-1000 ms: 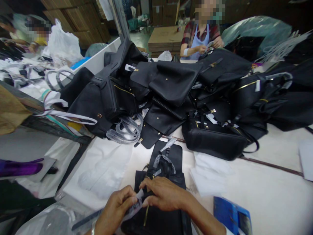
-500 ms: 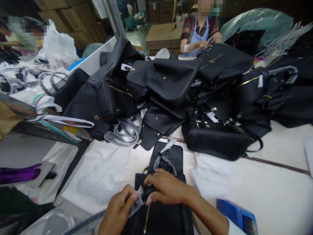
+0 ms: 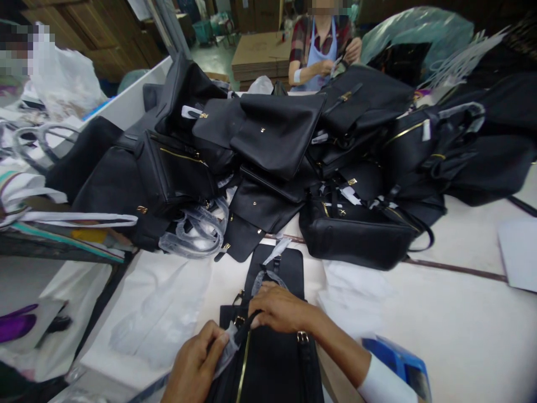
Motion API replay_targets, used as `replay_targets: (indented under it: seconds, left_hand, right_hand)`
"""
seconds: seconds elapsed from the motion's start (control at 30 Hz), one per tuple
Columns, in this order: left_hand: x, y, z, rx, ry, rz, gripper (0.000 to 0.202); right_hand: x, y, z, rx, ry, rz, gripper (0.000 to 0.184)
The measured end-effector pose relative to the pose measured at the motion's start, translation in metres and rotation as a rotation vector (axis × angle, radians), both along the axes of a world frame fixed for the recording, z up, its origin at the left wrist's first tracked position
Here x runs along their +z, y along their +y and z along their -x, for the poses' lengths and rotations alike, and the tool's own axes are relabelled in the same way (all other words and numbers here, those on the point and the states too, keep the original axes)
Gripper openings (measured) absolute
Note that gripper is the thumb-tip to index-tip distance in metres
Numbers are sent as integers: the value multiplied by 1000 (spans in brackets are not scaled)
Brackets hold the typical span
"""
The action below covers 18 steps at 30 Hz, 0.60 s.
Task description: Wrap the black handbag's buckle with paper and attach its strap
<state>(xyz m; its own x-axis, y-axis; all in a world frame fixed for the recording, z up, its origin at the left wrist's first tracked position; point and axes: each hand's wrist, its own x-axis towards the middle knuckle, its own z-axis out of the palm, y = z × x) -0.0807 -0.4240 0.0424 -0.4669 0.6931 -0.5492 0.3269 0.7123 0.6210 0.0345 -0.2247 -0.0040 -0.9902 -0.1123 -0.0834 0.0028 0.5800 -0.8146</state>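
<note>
A black backpack (image 3: 274,366) with a gold zipper lies in front of me at the bottom centre, its flap (image 3: 293,263) folded out away from me. My left hand (image 3: 195,358) is closed, pinching clear plastic film (image 3: 226,354) at the bag's left side. My right hand (image 3: 279,308) is closed on a thin black strap (image 3: 250,320) near the top of the bag. A gold buckle (image 3: 239,321) shows between the hands, and another sits on the right strap (image 3: 307,352). The tips of my right fingers are partly hidden.
A heap of black bags (image 3: 277,131) spans the table beyond. White tissue sheets (image 3: 352,294) lie right of the backpack, plastic sheeting (image 3: 159,319) to the left. A blue box (image 3: 396,361) stands at lower right. Across the table, a person in a blue apron (image 3: 321,53) handles something small.
My right hand has drawn back slightly from my left, exposing the buckle and more strap. The view has shifted, so the heap appears further left.
</note>
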Motion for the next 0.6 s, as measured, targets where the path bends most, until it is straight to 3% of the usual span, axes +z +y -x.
replay_targets:
  seconds: [0.17,0.27,0.33,0.47,0.6]
  left_hand:
    - [-3,12,-6,-10,26,35,32]
    - [-4,15,-6,-15,41,61,31]
    - [-6,19,-6,-18,61,70,30]
    - [-15,35,-8,-48,117,87,25]
    - [-27,54,-12,-81,171,122,20]
  right_hand:
    - [-7,-4,1,36,59,54,19]
    - [-16,10,-4,-23,48,74,24]
    - [-24,15,-5,-59,43,70,19]
    - [-35,4,-1,-78,64,109,9]
    - [-40,3,-6,-154,64,127,17]
